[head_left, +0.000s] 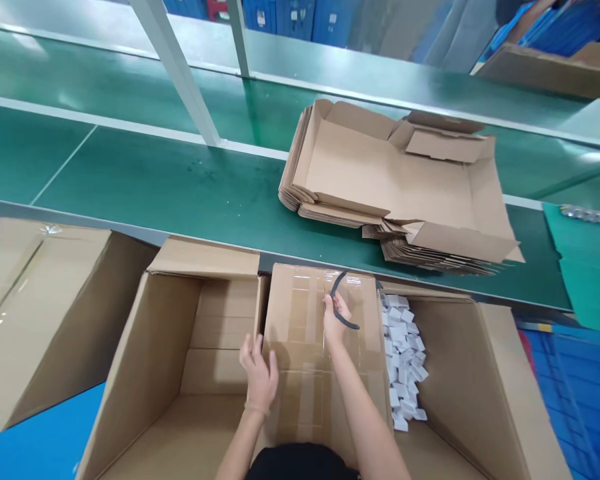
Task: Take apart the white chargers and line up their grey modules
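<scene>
Over the taped cardboard box (pixel 300 313) in the middle, my right hand (pixel 336 317) is closed on a dark curved strap-like item (pixel 347 323), whose ends stick out above and below the fingers. My left hand (pixel 259 373) has its fingers apart and holds nothing. It is at the left edge of the taped box, beside the open, deep cardboard box (pixel 215 370) on the left. Many small white pieces (pixel 404 353) lie in the open box (pixel 473 360) to the right of the taped box.
Flattened, partly folded cartons (pixel 395 173) are stacked on the green bench (pixel 180 180). A closed carton (pixel 35 300) stands at the far left. Metal posts (pixel 180 73) rise from the bench. A green sheet (pixel 587 260) hangs over its right edge. A person's arm (pixel 527 23) shows at the top right.
</scene>
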### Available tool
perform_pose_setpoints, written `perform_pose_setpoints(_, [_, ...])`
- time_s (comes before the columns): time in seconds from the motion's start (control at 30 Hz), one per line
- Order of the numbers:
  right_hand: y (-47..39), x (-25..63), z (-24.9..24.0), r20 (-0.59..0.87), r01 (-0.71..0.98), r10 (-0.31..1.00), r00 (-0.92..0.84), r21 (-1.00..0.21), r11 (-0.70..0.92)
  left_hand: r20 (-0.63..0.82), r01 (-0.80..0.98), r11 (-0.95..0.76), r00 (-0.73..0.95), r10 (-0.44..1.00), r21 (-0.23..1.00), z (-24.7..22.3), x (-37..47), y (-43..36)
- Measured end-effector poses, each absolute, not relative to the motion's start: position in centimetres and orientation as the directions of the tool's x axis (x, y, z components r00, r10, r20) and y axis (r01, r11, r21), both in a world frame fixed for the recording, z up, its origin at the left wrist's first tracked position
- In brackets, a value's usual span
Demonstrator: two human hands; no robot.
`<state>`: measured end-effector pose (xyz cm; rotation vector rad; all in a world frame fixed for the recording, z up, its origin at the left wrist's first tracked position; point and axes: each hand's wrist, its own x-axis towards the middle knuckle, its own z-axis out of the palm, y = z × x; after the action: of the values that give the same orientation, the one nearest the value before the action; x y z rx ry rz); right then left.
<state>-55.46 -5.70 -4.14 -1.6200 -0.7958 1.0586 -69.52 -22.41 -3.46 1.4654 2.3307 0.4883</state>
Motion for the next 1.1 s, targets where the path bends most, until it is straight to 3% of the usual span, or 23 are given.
perform_pose_setpoints(0.1, [-5.6,-55.4,-3.9,-0.264,-0.009,0.887,0.379,-0.959,-0.282,-0.12,0.683,0.547,-0.567,0.815,0.484,-3.8,-72.3,-18.2])
perform_pose_setpoints(0.23, [-5.2,-54.6,-3.7,-0.267,-0.011,0.902,0.339,-0.96,-0.279,-0.263,0.621,0.594,-0.545,0.796,0.511,-4.6,-74.9,-11.4])
perform_pose_setpoints(0.37, [-5.0,-53.9,-3.7,-0.27,-0.008,0.914,0.304,-0.96,-0.281,-0.314,0.605,0.628,-0.55,0.774,0.49,-4.5,-74.7,-8.9])
perform_pose_setpoints(0.73, [-5.3,-53.6,-4.6,-0.213,0.249,0.901,0.378,-0.914,-0.32,-0.316,0.606,0.634,-0.555,0.77,0.481,-4.5,-73.5,-6.6])
perform_pose_setpoints(1.1, [-5.6,-52.5,-6.2,-0.264,0.246,0.893,0.363,-0.898,-0.366,-0.278,0.663,0.6,-0.535,0.798,0.448,-4.5,-73.6,-5.4])
